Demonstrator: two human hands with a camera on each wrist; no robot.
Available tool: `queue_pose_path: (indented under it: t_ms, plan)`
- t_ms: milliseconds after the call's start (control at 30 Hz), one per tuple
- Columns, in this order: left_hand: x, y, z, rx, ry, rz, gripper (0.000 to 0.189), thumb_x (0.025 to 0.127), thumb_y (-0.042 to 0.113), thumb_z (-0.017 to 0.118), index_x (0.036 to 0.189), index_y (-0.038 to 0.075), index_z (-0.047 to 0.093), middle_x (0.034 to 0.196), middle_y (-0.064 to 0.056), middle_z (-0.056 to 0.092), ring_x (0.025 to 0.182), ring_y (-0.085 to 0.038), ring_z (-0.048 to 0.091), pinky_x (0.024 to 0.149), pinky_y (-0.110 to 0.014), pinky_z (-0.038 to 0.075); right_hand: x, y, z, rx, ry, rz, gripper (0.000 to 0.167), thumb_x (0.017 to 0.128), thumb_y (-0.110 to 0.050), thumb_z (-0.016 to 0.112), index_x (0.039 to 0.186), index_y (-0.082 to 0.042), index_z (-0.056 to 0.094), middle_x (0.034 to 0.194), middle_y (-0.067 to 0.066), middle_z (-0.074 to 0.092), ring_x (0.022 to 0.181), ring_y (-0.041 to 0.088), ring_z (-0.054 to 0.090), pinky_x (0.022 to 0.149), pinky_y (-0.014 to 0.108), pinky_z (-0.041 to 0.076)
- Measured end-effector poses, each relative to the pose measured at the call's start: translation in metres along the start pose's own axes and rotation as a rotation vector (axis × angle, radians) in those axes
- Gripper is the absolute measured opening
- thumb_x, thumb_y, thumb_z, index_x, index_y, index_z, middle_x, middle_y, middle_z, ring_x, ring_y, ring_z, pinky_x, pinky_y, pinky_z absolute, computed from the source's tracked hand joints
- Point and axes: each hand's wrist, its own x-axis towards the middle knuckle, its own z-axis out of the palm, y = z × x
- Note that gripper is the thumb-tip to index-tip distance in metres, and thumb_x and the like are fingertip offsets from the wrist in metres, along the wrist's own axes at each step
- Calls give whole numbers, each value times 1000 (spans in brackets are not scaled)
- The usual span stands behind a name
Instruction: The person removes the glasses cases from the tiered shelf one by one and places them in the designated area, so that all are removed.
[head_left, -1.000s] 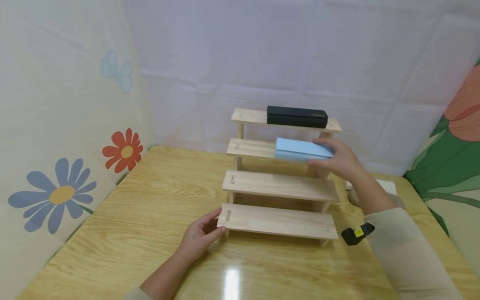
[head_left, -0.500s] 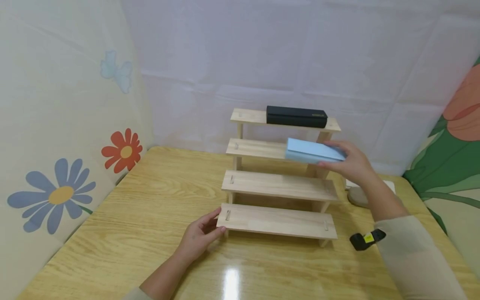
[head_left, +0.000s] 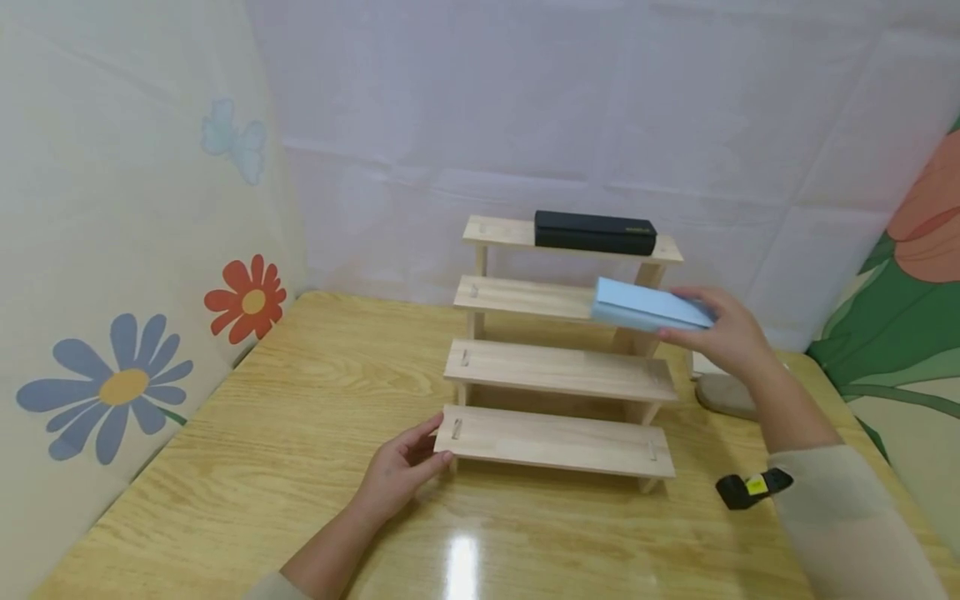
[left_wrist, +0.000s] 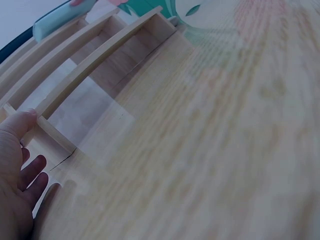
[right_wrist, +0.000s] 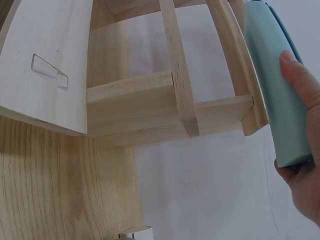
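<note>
My right hand (head_left: 731,329) grips a light blue glasses case (head_left: 648,305) by its right end, thumb on one side and fingers on the other. The case is at the right end of the second plank from the top of a wooden tiered shelf (head_left: 555,439), jutting past it; whether it touches the plank I cannot tell. In the right wrist view, the case (right_wrist: 277,90) lies along the shelf's edge. My left hand (head_left: 393,479) holds the left end of the lowest plank between thumb and finger. Its other fingers (left_wrist: 35,175) hang loosely below.
A black case (head_left: 595,233) with small lettering lies on the top plank. Behind my right forearm, a grey-brown rounded object (head_left: 723,396) and a partly hidden white item (head_left: 702,365) rest on the wooden table (head_left: 300,400). White cloth hangs behind.
My right hand has moved steadily to the right with the light blue glasses case, exposing more of the second plank. My left hand and the shelf have stayed in place.
</note>
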Motion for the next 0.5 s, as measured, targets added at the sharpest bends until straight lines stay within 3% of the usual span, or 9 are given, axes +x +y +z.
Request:
queue_pose_path:
  t_ms: [500]
  plan:
    - [0,-1,1,23,9,-25,58,87,10,74,139,0,51,129,-24,62,113,-33,65,94,-30,55,-11,14,-14,-10,24,21,84,84,-48,74,151,-10,38,154,25,34,132,46,38,100,63,36]
